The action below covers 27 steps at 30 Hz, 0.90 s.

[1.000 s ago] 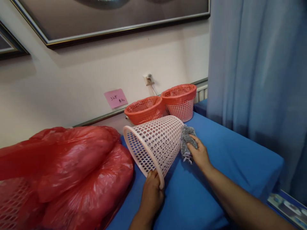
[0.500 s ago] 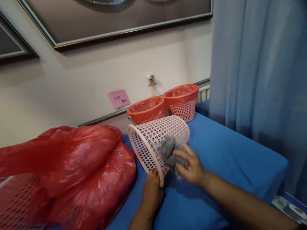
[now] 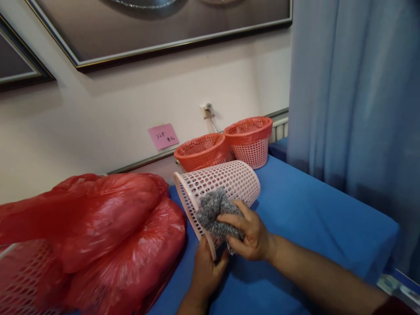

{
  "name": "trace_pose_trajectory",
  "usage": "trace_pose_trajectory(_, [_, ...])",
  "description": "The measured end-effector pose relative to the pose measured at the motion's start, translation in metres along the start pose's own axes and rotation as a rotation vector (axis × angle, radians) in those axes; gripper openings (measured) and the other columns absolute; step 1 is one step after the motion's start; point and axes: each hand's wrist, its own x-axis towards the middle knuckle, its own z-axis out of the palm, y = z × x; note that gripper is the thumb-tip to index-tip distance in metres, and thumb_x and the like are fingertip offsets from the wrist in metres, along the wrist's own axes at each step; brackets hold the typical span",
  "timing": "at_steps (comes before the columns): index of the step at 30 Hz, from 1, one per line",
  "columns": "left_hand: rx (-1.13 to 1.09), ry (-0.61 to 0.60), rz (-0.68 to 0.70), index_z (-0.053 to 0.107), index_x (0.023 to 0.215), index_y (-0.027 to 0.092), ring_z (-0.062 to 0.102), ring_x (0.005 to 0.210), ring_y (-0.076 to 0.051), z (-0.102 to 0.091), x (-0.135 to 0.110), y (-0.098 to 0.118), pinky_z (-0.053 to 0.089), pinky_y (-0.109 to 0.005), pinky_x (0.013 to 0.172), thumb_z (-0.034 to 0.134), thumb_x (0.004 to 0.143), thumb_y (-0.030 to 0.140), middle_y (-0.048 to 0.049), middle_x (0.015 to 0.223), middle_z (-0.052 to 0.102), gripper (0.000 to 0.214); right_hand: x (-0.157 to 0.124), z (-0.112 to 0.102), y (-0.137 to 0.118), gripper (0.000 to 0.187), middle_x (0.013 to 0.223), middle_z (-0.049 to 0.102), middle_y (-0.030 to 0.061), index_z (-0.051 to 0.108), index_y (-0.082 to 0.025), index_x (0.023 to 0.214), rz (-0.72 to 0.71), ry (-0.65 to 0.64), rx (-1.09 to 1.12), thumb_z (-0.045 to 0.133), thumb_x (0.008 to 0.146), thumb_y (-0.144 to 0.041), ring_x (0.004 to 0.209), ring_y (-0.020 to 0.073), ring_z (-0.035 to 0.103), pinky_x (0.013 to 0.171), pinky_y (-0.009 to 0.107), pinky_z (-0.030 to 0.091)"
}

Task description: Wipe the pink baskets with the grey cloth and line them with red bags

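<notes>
A pale pink perforated plastic basket [image 3: 226, 179] lies on its side on the blue table [image 3: 311, 210], its mouth turned toward the lower left. My left hand [image 3: 205, 271] grips the basket's rim from below. My right hand [image 3: 249, 234] is closed on a grey fluffy cloth [image 3: 213, 212] and presses it against the basket's side wall close to the rim.
A heap of red plastic bags [image 3: 95, 232] fills the left, with a bag-covered basket [image 3: 22, 280] at the lower left corner. Two baskets lined in red [image 3: 200, 151] [image 3: 251, 138] stand at the wall. A blue curtain [image 3: 354, 96] hangs on the right.
My right hand has carried the grey cloth from the basket's bottom end along the side wall to near the rim. The basket has turned slightly; my left hand has kept its grip on the rim.
</notes>
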Motion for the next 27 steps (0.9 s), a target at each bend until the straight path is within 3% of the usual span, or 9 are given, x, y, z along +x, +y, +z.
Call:
trace_pose_trajectory(2, [-0.020, 0.006, 0.031, 0.061, 0.139, 0.021, 0.065, 0.127, -0.031, 0.000, -0.003, -0.001, 0.052, -0.051, 0.111, 0.058, 0.098, 0.034, -0.0133, 0.135, 0.069, 0.044, -0.014, 0.007, 0.007, 0.057, 0.139, 0.050, 0.0106, 0.058, -0.029, 0.137, -0.018, 0.021, -0.011, 0.062, 0.080, -0.020, 0.109, 0.0248, 0.067, 0.088, 0.038, 0.061])
trace_pose_trajectory(4, [-0.015, -0.003, 0.051, 0.066, 0.134, 0.022, 0.064, 0.128, -0.030, 0.000, -0.003, -0.001, 0.052, -0.048, 0.111, 0.053, 0.101, 0.033, -0.0120, 0.136, 0.069, 0.037, -0.020, 0.008, 0.022, 0.051, 0.135, 0.055, 0.0101, 0.062, -0.028, 0.133, 0.051, 0.073, -0.028, 0.062, 0.082, -0.021, 0.106, 0.0242, 0.068, 0.088, 0.039, 0.061])
trace_pose_trajectory(9, [0.023, -0.009, 0.041, 0.066, 0.137, 0.024, 0.064, 0.128, -0.028, -0.001, 0.000, -0.002, 0.054, -0.045, 0.110, 0.050, 0.102, 0.030, -0.0104, 0.136, 0.069, 0.038, -0.011, -0.014, 0.085, 0.039, 0.118, 0.070, 0.0089, 0.071, -0.023, 0.119, 0.575, 0.463, -0.082, 0.062, 0.082, -0.031, 0.116, 0.0277, 0.064, 0.110, 0.049, 0.048])
trace_pose_trajectory(13, [0.074, -0.043, 0.061, 0.066, 0.136, 0.022, 0.066, 0.124, -0.028, -0.002, 0.002, -0.003, 0.056, -0.045, 0.107, 0.051, 0.100, 0.026, -0.0120, 0.133, 0.070, 0.039, -0.004, -0.030, 0.119, 0.045, 0.117, 0.072, 0.0123, 0.068, -0.017, 0.123, 0.679, 0.561, -0.077, 0.054, 0.086, -0.039, 0.109, 0.0291, 0.067, 0.103, 0.055, 0.051])
trace_pose_trajectory(17, [0.159, -0.066, 0.089, 0.070, 0.130, 0.022, 0.067, 0.119, -0.028, -0.001, 0.003, -0.007, 0.059, -0.044, 0.101, 0.049, 0.098, 0.019, -0.0128, 0.129, 0.071, 0.038, -0.008, -0.028, 0.097, 0.041, 0.120, 0.071, 0.0086, 0.071, -0.022, 0.121, 0.581, 0.457, -0.045, 0.062, 0.083, -0.035, 0.117, 0.0278, 0.064, 0.109, 0.050, 0.048])
trace_pose_trajectory(20, [0.222, -0.067, 0.093, 0.071, 0.129, 0.022, 0.069, 0.114, -0.028, 0.000, 0.003, -0.010, 0.060, -0.045, 0.097, 0.048, 0.097, 0.016, -0.0132, 0.126, 0.072, 0.041, -0.015, -0.018, 0.060, 0.045, 0.125, 0.067, 0.0071, 0.070, -0.027, 0.124, 0.299, 0.177, -0.007, 0.066, 0.080, -0.027, 0.119, 0.0270, 0.064, 0.107, 0.045, 0.051])
trace_pose_trajectory(23, [0.254, -0.058, 0.058, 0.076, 0.119, 0.021, 0.070, 0.107, -0.029, 0.001, 0.003, -0.013, 0.060, -0.047, 0.093, 0.049, 0.096, 0.017, -0.0138, 0.116, 0.075, 0.035, -0.023, -0.006, 0.031, 0.053, 0.141, 0.054, 0.0090, 0.066, -0.029, 0.131, 0.012, -0.018, 0.059, 0.063, 0.079, -0.024, 0.105, 0.0228, 0.069, 0.088, 0.036, 0.059])
trace_pose_trajectory(25, [0.255, -0.051, 0.039, 0.078, 0.113, 0.020, 0.069, 0.106, -0.030, 0.002, 0.003, -0.013, 0.060, -0.048, 0.092, 0.051, 0.095, 0.017, -0.0138, 0.114, 0.075, 0.033, -0.025, 0.000, 0.026, 0.053, 0.144, 0.051, 0.0095, 0.066, -0.029, 0.131, -0.061, -0.041, 0.072, 0.063, 0.078, -0.025, 0.100, 0.0214, 0.070, 0.082, 0.034, 0.060])
trace_pose_trajectory(27, [0.244, -0.051, 0.037, 0.077, 0.118, 0.022, 0.068, 0.112, -0.030, 0.001, 0.005, -0.012, 0.058, -0.048, 0.096, 0.049, 0.095, 0.014, -0.0131, 0.121, 0.073, 0.037, -0.024, 0.001, 0.036, 0.049, 0.137, 0.059, 0.0088, 0.069, -0.028, 0.126, 0.041, 0.026, 0.035, 0.064, 0.077, -0.025, 0.103, 0.0228, 0.069, 0.086, 0.036, 0.059])
